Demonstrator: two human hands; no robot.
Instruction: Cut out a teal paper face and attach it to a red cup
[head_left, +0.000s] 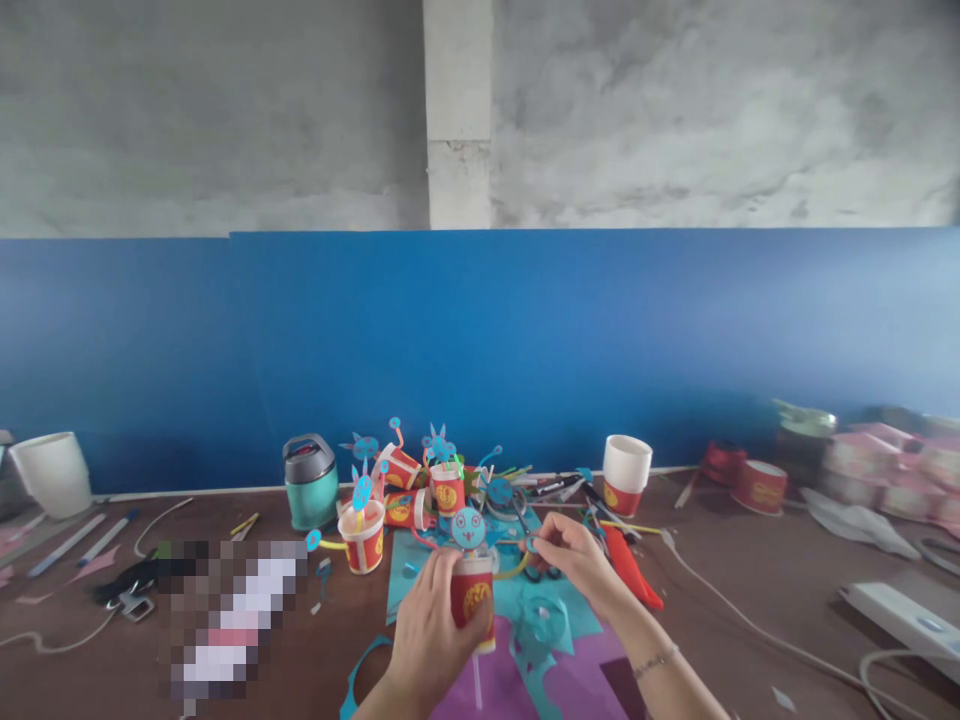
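Observation:
My left hand (431, 625) is wrapped round a red and white paper cup (472, 600). Above its rim stands a round blue paper face (469, 528) with ring eyes. A pinkish bent straw sticks out on the cup's left, a yellow bent straw (514, 572) on its right. A clear straw (478, 682) shows below the cup. My right hand (566, 555) pinches a small blue paper disc (532, 545) at the yellow straw's end. Dark-handled scissors (551, 574) lie close behind, partly hidden by that hand. Blue paper sheets (420, 560) and purple paper (577, 680) lie underneath.
Several similar decorated cups (365, 540) stand or lie behind. A teal lidded container (311, 490) is left of them. White stacked cups (627, 470), an orange-red item (630, 570), a white cable (735, 620) and a power strip (900, 620) are on the right. A blue partition (525, 340) closes the back.

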